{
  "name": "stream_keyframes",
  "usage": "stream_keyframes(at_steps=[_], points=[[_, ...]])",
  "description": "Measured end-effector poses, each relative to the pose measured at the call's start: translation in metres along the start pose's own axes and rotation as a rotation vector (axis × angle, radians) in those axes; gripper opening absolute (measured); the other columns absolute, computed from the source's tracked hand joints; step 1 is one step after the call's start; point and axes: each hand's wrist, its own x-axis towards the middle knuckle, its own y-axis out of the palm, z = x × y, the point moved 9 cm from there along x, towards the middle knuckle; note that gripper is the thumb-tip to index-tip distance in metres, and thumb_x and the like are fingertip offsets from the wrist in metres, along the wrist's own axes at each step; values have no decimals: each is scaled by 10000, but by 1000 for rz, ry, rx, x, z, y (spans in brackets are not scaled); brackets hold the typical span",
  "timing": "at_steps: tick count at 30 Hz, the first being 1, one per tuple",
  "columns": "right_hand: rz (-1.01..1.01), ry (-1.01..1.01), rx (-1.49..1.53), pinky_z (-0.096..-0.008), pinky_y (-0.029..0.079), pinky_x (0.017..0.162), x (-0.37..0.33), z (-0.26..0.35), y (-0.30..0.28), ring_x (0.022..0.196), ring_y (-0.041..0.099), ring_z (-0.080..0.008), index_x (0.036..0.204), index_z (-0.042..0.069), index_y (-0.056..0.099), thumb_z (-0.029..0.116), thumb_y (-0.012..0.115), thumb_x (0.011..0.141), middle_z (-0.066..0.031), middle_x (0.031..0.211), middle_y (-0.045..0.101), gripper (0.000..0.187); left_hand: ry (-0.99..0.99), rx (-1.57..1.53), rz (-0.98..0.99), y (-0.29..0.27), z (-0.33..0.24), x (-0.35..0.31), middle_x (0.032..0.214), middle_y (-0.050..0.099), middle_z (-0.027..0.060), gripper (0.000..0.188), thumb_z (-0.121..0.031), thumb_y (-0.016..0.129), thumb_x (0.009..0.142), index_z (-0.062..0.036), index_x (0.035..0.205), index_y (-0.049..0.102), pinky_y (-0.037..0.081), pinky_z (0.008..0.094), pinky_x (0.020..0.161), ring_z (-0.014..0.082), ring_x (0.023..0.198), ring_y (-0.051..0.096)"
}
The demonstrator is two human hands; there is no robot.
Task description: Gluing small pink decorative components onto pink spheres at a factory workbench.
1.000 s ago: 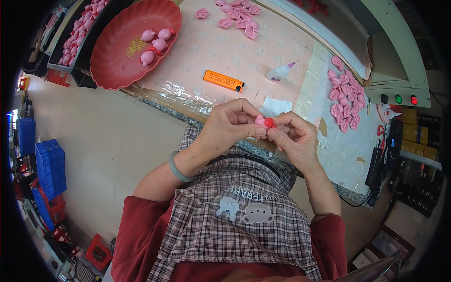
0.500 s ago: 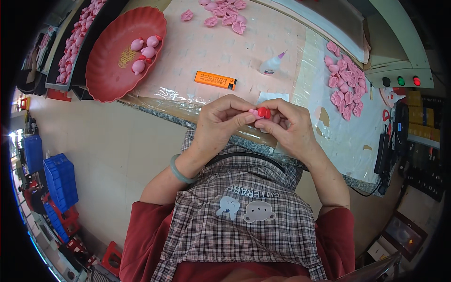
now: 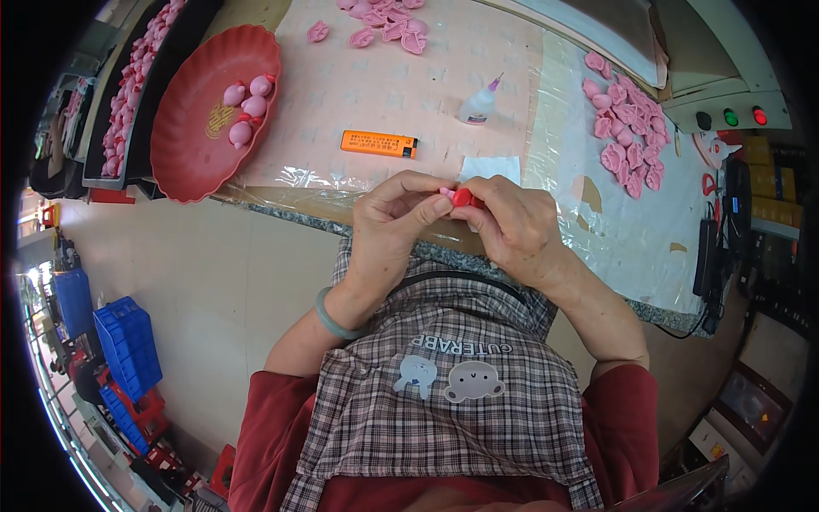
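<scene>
Close to the table's front edge, my left hand (image 3: 386,224) pinches the small pink part (image 3: 446,193) of a toy piece between thumb and fingers. My right hand (image 3: 522,226) grips its shiny red part (image 3: 461,198) from the other side. Fingertips cover much of both parts, so I cannot tell how firmly they are joined. Under the hands lies a white paper piece (image 3: 492,167). Beyond them stand a small translucent bottle (image 3: 478,107) with a purple needle tip and, to its left, an orange oblong item (image 3: 379,144) with a black end.
At left, a red scalloped tray (image 3: 183,128) holds several pink-and-red pieces (image 3: 241,133). Beside it, a black bin (image 3: 145,115) is heaped with similar ones. Loose pink parts lie at the back (image 3: 392,24) and right (image 3: 630,119). A grey machine housing (image 3: 725,77) borders the far right.
My right fingers have closed further over the red part, hiding more of it. Both hands have shifted slightly left in view, and the whole view has turned a little.
</scene>
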Motion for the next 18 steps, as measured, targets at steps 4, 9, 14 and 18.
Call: stream_keyframes(at_steps=[4, 9, 14, 18], points=[[-34, -53, -90, -301, 475, 481, 5, 5, -8, 561, 619, -197, 984, 4, 628, 71, 730, 776, -77, 695, 622, 241, -45, -118, 7, 10, -6, 1, 1137, 669, 125, 275, -15, 667, 896, 41, 1163, 629, 527, 298, 931, 173, 1040, 649], [-25, -90, -154, -300, 492, 499, 1, 13, -5, 583, 635, -211, 1010, -4, 624, 35, 742, 752, -91, 720, 637, 287, -42, -105, 61, 9, -5, -1, 1214, 636, 151, 377, 3, 670, 887, 45, 1249, 572, 514, 316, 970, 201, 1100, 627], [-33, -58, 23, -280, 510, 536, 6, 10, -10, 627, 651, -195, 1026, 7, 633, 18, 768, 737, -115, 775, 654, 320, -37, -139, 59, 5, -5, -2, 1272, 601, 178, 458, 27, 659, 883, 43, 1317, 515, 501, 325, 1000, 227, 1170, 594], [34, 335, 454, -243, 522, 640, -7, -20, -3, 708, 637, -117, 1085, -1, 613, -23, 757, 764, -82, 830, 657, 353, -21, -155, 140, 9, -10, -3, 1309, 573, 193, 538, 55, 650, 874, 46, 1376, 456, 490, 338, 1022, 233, 1201, 574]])
